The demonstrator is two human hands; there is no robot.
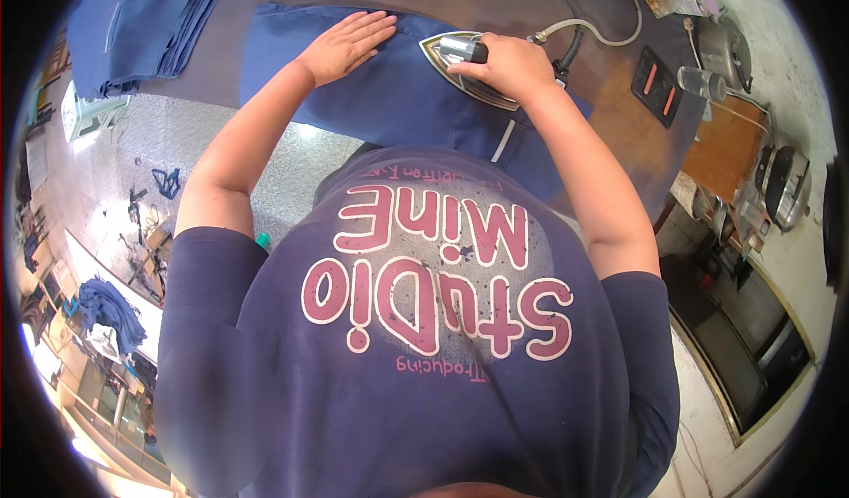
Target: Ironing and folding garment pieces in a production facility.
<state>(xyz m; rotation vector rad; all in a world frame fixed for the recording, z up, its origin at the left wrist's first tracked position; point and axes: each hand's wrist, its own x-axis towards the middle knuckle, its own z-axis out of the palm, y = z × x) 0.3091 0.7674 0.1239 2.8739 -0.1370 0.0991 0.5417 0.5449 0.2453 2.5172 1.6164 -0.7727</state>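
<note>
A blue fabric piece (391, 93) lies spread across the ironing table, its near side hanging toward my body. My left hand (345, 43) rests palm down on its upper part, fingers extended and pointing right. In my right hand (514, 63) is the handle of a steam iron (464, 67), whose soleplate sits on the cloth with the tip toward my left hand. A pale hose (590, 27) and a dark cord run from the iron's back. A short white strip (503, 141) shows on the cloth below the iron.
Stacked blue fabric pieces (142, 30) lie at the table's left end. On the right are a black iron rest (656, 87) with two red strips, a clear bottle (702, 84) and a metal pot (726, 53). A pale green stool (93, 110) stands on the floor at left.
</note>
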